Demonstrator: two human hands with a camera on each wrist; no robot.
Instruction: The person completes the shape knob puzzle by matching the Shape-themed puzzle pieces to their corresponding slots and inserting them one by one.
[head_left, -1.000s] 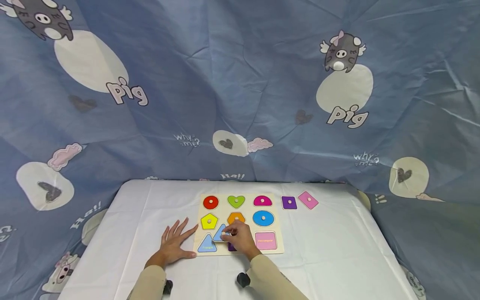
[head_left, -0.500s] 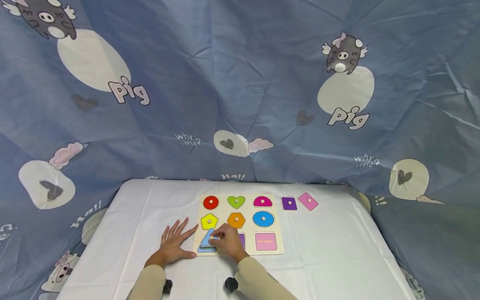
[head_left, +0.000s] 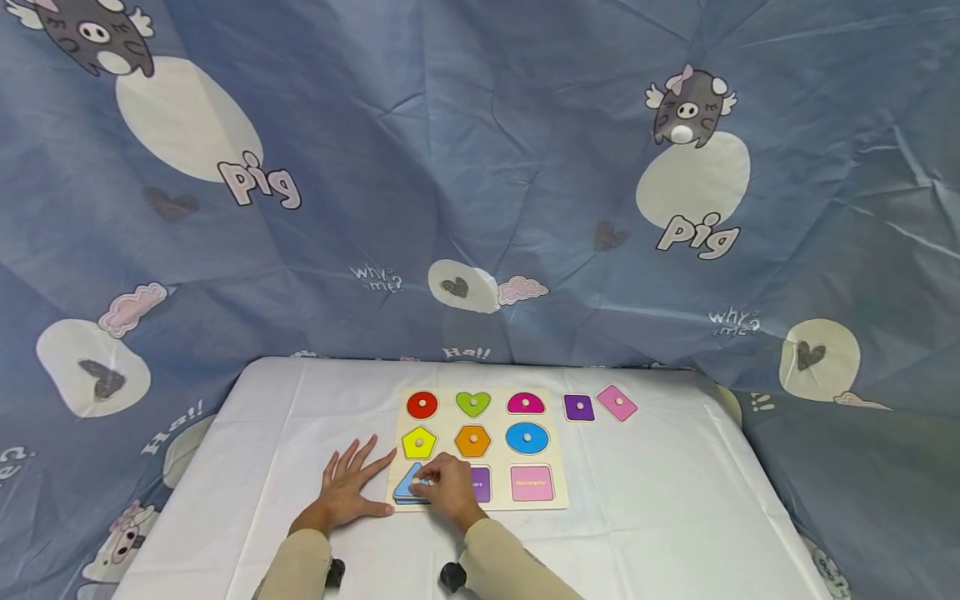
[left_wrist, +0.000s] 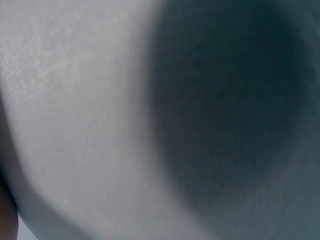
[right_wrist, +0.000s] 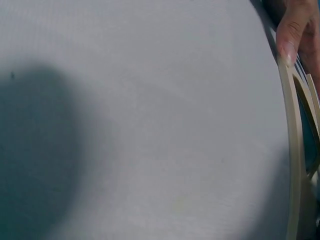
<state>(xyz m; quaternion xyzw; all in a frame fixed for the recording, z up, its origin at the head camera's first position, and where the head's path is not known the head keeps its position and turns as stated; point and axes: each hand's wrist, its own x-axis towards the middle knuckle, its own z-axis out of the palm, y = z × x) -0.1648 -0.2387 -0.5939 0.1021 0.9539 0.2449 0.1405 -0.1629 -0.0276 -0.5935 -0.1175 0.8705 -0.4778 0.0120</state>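
Observation:
A wooden shape puzzle board [head_left: 498,500] lies on the white cloth in the head view. My right hand [head_left: 452,487] pinches the knob of a blue triangle piece [head_left: 408,482], which sits over the triangle recess at the board's near left, its near edge slightly raised. My left hand [head_left: 347,490] lies with fingers spread on the cloth, index fingertip and thumb at the board's left edge. In the right wrist view a thumb [right_wrist: 288,45] touches the board's edge [right_wrist: 292,125]. The left wrist view is mostly blurred cloth and shadow.
Knobbed red circle [head_left: 422,405], green heart [head_left: 472,403], yellow pentagon [head_left: 412,447] and other pieces sit in the board. The printed square recess [head_left: 482,483] and pink rectangle recess [head_left: 531,492] hold no piece. A purple square [head_left: 573,413] and pink rectangle [head_left: 612,396] lie beyond the right edge.
My right hand has carried the blue triangle left and lowered it onto its recess, uncovering the orange hexagon and part of the square recess. The left hand stays in place.

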